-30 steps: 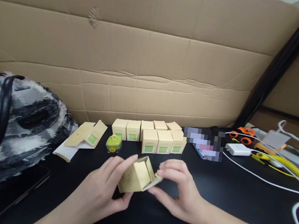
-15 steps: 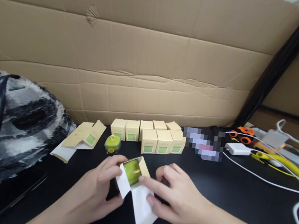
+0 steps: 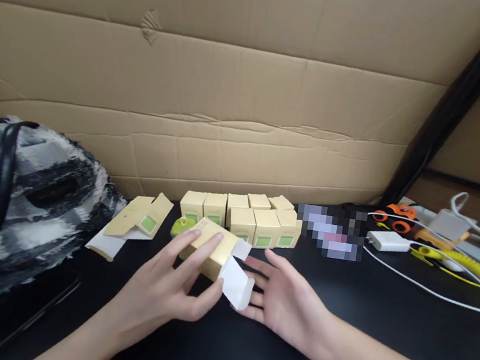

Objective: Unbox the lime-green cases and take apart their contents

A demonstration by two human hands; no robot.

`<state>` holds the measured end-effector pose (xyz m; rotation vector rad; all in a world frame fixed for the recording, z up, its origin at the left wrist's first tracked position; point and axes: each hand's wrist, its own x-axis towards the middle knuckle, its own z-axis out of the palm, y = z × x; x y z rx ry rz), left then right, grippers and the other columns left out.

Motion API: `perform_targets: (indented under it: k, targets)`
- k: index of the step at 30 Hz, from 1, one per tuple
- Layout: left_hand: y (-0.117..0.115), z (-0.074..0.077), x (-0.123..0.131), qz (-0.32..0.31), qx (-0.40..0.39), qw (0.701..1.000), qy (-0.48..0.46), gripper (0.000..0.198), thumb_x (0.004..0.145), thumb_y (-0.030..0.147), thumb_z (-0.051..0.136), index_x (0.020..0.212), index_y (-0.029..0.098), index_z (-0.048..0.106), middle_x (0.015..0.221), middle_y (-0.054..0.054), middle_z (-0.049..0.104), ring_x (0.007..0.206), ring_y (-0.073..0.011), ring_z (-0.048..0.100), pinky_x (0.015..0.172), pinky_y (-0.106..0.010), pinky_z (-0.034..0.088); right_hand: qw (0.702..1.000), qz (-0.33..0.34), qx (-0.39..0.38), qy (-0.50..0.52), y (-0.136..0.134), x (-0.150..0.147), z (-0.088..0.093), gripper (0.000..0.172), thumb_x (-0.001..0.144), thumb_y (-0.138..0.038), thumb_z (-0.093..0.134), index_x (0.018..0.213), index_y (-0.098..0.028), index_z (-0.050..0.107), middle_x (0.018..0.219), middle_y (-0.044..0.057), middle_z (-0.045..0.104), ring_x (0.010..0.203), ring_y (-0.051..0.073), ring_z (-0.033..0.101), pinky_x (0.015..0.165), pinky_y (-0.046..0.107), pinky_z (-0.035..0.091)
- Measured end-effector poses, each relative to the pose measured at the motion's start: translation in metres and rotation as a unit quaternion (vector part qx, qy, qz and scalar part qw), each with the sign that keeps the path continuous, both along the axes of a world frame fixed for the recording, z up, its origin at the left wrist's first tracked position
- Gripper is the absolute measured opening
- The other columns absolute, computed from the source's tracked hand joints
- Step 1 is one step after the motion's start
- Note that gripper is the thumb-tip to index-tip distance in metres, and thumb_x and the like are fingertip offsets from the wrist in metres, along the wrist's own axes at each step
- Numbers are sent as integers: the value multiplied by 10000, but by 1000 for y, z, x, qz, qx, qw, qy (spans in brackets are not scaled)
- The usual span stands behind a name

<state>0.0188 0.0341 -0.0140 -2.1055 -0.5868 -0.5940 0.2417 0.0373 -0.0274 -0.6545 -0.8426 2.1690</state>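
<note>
You have the gold box point(image 3: 214, 251) tilted over the surface point(image 3: 206, 354), pinched between the left hand's point(image 3: 163, 279) fingers and thumb, probably so its white flaps point(image 3: 235, 283) face your right hand point(image 3: 293, 307), whose fingers are spread, palm inward.

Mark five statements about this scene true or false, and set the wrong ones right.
1. The left hand holds an open box. True.
2. The right hand is clenched into a fist. False: its fingers are extended.
3. A flattened carton lies left of the standing boxes. True.
4. The white charger sits left of those boxes. False: it sits right of them.
5. The coiled cord is yellow. True.
</note>
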Motion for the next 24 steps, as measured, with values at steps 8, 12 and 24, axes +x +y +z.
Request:
perform_targets:
  k: [8,12,24]
  targets:
    - [-4,9,8,-27,46,995,79,385,719,171,701,1002,286,467,1328,-25,535,1114,-222,497,983,-374,445,994,64,-20,83,-3,3,4,403,940,-471,426,1279,-256,465,1212,68,566,942,221,639,924,453,439]
    - [-10,14,11,-8,44,992,120,425,732,104,654,1041,344,488,1319,42,550,1122,-172,484,999,-285,408,994,66,32,84,-1,0,-1,394,953,-432,430,1275,-206,467,1106,71,636,990,164,634,985,351,421]
    - [-3,35,-15,-48,-324,743,-584,465,735,225,685,1052,277,349,1171,-34,585,1076,-236,600,911,-409,515,725,-145,542,-400,24,21,-14,344,774,-310,711,1076,-231,567,1117,79,522,1108,269,503,972,485,399]
